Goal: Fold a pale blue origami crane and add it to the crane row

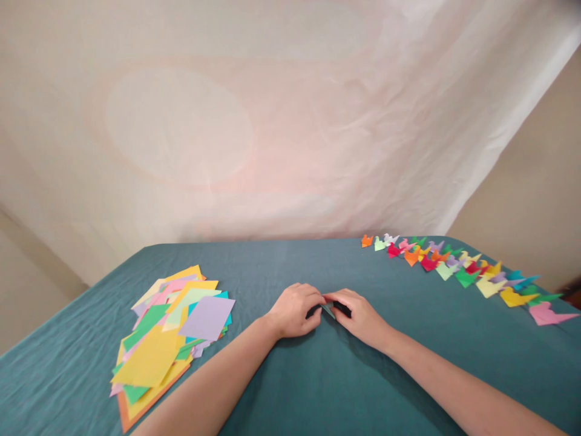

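My left hand and my right hand meet at the middle of the teal tablecloth. Both are closed in a pinch on a small folded piece of green paper, most of it hidden under the fingers. The paper lies low against the cloth. To the left of my left forearm lies a loose pile of coloured paper squares, with a lilac sheet on top. A row of small folded paper figures runs along the table's right side.
A pale, creased sheet hangs behind the table as a backdrop. The table's far edge runs just behind the folded figures. A beige wall shows at the right.
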### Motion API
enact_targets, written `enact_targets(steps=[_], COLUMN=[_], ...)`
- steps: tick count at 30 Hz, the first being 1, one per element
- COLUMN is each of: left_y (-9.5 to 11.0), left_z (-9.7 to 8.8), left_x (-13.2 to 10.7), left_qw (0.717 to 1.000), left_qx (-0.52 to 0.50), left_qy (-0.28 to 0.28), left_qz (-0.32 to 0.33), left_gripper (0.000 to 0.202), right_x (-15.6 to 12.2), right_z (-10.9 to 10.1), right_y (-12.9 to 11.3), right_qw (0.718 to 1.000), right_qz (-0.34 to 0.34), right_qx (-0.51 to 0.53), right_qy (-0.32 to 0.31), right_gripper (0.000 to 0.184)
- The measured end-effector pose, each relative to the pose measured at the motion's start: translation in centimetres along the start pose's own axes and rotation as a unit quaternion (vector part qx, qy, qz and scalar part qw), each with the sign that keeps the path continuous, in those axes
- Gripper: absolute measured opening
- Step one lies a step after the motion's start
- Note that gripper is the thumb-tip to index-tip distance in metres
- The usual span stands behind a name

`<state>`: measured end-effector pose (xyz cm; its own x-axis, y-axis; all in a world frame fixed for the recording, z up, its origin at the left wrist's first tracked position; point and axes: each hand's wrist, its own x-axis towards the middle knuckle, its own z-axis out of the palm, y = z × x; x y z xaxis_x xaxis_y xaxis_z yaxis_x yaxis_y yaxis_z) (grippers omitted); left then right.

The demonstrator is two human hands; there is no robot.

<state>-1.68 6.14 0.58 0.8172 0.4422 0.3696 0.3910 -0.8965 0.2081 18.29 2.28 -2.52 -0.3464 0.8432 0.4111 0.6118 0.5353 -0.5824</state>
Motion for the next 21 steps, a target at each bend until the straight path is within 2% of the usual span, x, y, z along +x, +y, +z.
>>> enact_targets(steps=[8, 15, 21], left_y=[0.0, -0.3, -0.3], left_z=[0.0, -0.2, -0.5], left_x=[0.1, 0.2, 0.4], left_qw=[0.998, 0.997, 0.996], left_qx=[0.037, 0.031, 0.027], left_qy=[-0.047, -0.066, -0.074], left_qz=[0.025, 0.033, 0.041], left_gripper=[0.021, 0.027, 0.027], right_x=[0.2, 1.4, 1.4], right_z=[-0.1, 0.0, -0.2], right_y=[0.2, 0.1, 0.7], right_qw=[1.000, 0.999, 0.998], right_qz=[0.001, 0.031, 0.018], right_qx=[0.009, 0.043, 0.048], right_qy=[0.000, -0.004, -0.034], right_gripper=[0.030, 0.026, 0.029])
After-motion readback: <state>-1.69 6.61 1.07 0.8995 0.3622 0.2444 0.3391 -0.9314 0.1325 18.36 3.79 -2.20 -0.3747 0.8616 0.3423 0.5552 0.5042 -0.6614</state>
